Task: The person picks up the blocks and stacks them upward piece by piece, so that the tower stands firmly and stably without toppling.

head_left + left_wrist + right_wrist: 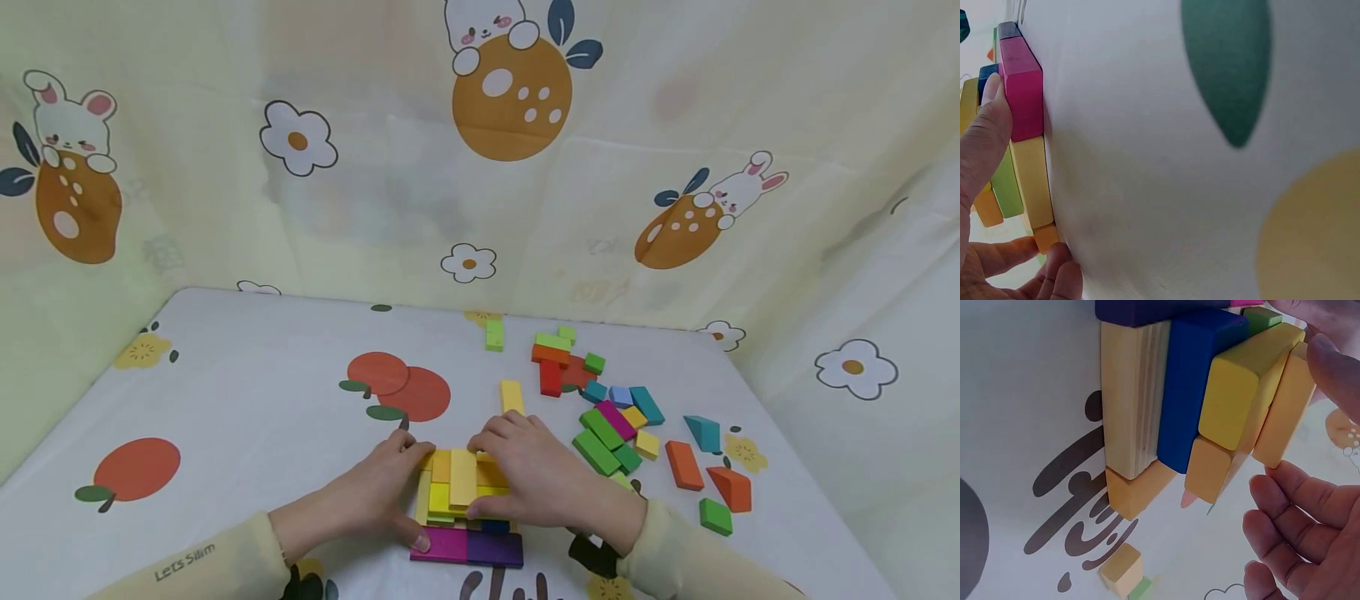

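A low stack of wooden building blocks (442,497) stands near the table's front, with yellow, orange, green and blue pieces. Along its near side lie a magenta block (441,546) and a purple block (495,550). My left hand (375,492) grips the stack's left side, its thumb against the magenta block and its fingers at an orange block (1046,237) at the far end. On top lies a pale yellow block (462,479). My right hand (536,475) pinches it end to end, thumb at the near end and fingertips (1261,487) at the far one.
Loose blocks in several colours, including green (596,452), red (551,378) and orange (684,465) ones, lie scattered to the right. A single yellow block (512,395) lies beyond my right hand. A patterned cloth (360,208) hangs behind the table.
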A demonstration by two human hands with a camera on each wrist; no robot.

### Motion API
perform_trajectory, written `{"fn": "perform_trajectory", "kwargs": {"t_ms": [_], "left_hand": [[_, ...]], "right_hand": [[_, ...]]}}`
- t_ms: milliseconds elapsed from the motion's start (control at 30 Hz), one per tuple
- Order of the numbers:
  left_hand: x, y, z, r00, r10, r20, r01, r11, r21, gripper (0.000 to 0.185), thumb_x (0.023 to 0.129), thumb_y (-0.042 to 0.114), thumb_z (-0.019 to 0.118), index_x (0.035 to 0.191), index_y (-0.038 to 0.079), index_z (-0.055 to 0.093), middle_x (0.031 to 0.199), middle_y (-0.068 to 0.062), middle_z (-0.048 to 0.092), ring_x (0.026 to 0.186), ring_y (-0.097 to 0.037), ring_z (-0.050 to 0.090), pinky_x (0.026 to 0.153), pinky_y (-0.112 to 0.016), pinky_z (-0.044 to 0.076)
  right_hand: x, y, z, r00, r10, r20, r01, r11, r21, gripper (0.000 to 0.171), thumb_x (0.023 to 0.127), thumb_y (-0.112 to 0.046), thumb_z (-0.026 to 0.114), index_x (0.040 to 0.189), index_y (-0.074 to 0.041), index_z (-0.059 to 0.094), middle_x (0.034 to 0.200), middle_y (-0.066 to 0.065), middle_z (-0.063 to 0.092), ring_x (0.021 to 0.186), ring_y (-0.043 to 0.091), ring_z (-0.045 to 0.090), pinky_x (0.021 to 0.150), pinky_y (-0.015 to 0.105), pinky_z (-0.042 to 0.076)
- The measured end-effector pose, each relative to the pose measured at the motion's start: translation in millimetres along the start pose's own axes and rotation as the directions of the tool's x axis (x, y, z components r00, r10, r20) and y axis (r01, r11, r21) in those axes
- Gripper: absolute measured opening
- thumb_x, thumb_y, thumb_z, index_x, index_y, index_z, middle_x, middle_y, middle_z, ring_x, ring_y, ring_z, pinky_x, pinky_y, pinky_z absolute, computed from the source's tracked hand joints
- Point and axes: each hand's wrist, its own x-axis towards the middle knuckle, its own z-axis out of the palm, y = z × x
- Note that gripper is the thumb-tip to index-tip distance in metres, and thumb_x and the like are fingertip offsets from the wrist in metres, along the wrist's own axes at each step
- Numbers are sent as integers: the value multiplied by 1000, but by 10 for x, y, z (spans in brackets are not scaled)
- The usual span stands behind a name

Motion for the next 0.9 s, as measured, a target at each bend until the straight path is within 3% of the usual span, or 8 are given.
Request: {"fn": "perform_trajectory", "kwargs": {"t_ms": [900], "left_hand": [[1, -3, -10, 1000, -4, -9, 4, 1000, -11, 101, 61, 34, 99, 144, 2, 52, 131, -16, 50, 120, -29, 50, 106, -53, 52]], "right_hand": [[3, 5, 12, 1000, 8, -4, -8, 1000, 19, 67, 79, -63, 79, 127, -18, 67, 122, -1, 65, 116, 19, 53, 105, 48, 49]]}}
